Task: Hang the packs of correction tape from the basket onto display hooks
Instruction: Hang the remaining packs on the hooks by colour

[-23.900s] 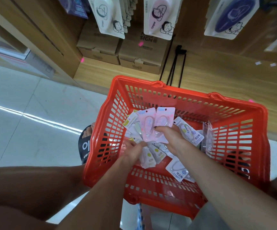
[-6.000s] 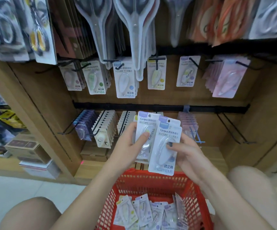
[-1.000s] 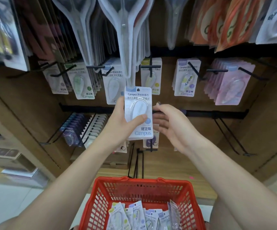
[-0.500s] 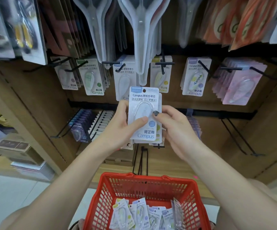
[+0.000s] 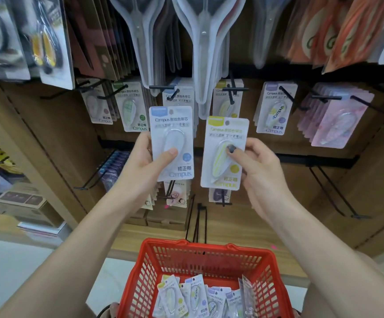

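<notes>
Left hand fingers gripping blue-topped pack, right hand fingers gripping yellow-topped pack

Setting: retail shop, stationery aisle. Wooden display wall with black hooks carrying carded correction-tape packs and blister-packed scissors (several deep per hook). Red plastic shopping basket below holds more packs.

Stack held by both hands half a second ago is now split. Left hand holds the blue-tab pack; right hand has drawn the yellow-tab pack off to the right, apart.
</notes>
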The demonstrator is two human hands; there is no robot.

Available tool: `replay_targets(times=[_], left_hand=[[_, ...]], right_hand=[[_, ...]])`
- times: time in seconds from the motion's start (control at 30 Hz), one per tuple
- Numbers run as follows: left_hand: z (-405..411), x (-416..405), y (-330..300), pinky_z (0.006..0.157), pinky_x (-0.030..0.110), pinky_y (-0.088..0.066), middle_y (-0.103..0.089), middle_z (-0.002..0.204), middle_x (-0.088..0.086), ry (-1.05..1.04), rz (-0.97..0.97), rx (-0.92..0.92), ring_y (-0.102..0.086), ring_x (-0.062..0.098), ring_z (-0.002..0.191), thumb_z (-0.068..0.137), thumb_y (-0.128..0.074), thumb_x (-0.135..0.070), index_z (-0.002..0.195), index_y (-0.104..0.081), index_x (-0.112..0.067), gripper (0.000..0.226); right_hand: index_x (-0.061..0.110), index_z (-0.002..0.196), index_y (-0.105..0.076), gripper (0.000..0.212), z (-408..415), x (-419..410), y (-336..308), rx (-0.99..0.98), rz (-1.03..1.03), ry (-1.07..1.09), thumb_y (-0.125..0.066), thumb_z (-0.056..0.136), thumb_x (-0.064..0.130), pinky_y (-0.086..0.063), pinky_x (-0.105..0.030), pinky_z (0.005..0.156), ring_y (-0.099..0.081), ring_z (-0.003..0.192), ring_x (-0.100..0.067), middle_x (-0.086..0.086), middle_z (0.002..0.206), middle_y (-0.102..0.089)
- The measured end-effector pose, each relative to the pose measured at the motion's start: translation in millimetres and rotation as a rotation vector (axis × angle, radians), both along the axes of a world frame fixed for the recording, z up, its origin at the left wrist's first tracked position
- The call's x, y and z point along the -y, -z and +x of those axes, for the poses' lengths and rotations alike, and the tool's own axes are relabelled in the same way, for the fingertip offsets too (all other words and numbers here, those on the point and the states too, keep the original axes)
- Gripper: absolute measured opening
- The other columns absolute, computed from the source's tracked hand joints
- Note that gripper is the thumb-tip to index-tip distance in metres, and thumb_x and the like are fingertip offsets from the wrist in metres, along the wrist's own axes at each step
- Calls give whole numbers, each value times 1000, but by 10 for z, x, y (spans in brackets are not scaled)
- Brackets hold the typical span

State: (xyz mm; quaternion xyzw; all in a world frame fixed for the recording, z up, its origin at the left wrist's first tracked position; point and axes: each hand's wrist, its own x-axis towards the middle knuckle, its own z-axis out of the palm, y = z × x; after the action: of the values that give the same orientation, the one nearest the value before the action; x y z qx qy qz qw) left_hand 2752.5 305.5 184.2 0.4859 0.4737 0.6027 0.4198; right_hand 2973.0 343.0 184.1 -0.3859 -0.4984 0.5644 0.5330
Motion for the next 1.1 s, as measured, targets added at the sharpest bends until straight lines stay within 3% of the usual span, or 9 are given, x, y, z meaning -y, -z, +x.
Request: replay_targets(times=[0.17, 0.37, 0.57, 0.7, 0.8, 0.9, 0.93, 1.0, 1.1], left_hand=[[-87, -15, -114, 93, 45, -61, -76, 109, -2, -57, 36, -113, -73, 25, 110, 101, -63, -9, 117, -56, -19, 21], [-20, -73, -211, 91, 41, -62, -73, 116, -1, -142, 54, -196, -74, 14, 105, 101, -66, -22, 120, -58, -24, 21], [-1, -63, -169, 88, 36, -61, -72, 117, 0, -203, 41, -200, -73, 13, 105, 102, -65, -27, 121, -59, -26, 20], [12, -62, -210, 81, 28, -60, -71, 116, 0, -235, 20, -178, -73, 11, 104, 102, -65, -31, 123, -59, -23, 23], [23, -61, -246, 89, 41, -62, -70, 119, 2, -251, -1, -144, -74, 15, 106, 102, -65, -30, 121, -60, -23, 20], [7, -61, -272, 90, 44, -63, -72, 114, -1, -272, -19, -155, -75, 14, 102, 101, -66, -29, 118, -60, -24, 18], [-3, -69, -277, 90, 46, -63, -72, 113, -1, -271, -28, -164, -76, 14, 100, 101, -67, -29, 117, -60, -24, 19], [-18, -99, -291, 89, 46, -63, -73, 110, 0, -261, -40, -205, -76, 15, 99, 101, -67, -29, 117, -59, -24, 18], [-49, -243, -283, 88, 40, -62, -71, 114, -3, -270, -45, -320, -73, 12, 101, 102, -65, -30, 112, -55, -31, 14]], right_hand=[[13, 111, -68, 11, 15, -65, -171, 45, 150, 112, -67, 100, 11, -59, -51, 97, -76, 105, -22, -3, 107, -80], [12, 112, -68, 11, -21, -93, -279, 100, 202, 147, -67, 101, 16, -61, -48, 94, -77, 101, -17, -1, 103, -81], [11, 107, -69, 11, -50, -81, -300, 150, 209, 175, -69, 100, 20, -58, -59, 92, -77, 98, -26, -6, 98, -81], [14, 99, -70, 12, -67, -76, -314, 155, 231, 218, -72, 98, 26, -55, -69, 79, -68, 99, -50, -16, 94, -77], [2, 97, -66, 31, -83, -92, -345, 147, 234, 220, -74, 94, 31, -51, -57, 68, -59, 77, -49, -31, 87, -67], [0, 93, -63, 32, -81, -150, -372, 133, 165, 206, -74, 94, 31, -40, -37, 68, -42, 72, -22, -14, 76, -48], [2, 93, -64, 28, -82, -172, -376, 138, 145, 204, -73, 95, 29, -42, -35, 69, -43, 73, -19, -10, 78, -49], [3, 95, -65, 25, -104, -219, -382, 150, 112, 207, -73, 95, 27, -51, -44, 73, -56, 75, -23, -10, 80, -60], [12, 100, -68, 15, -141, -406, -313, 196, 67, 227, -72, 96, 26, -60, -54, 91, -76, 93, -27, -5, 93, -79]])
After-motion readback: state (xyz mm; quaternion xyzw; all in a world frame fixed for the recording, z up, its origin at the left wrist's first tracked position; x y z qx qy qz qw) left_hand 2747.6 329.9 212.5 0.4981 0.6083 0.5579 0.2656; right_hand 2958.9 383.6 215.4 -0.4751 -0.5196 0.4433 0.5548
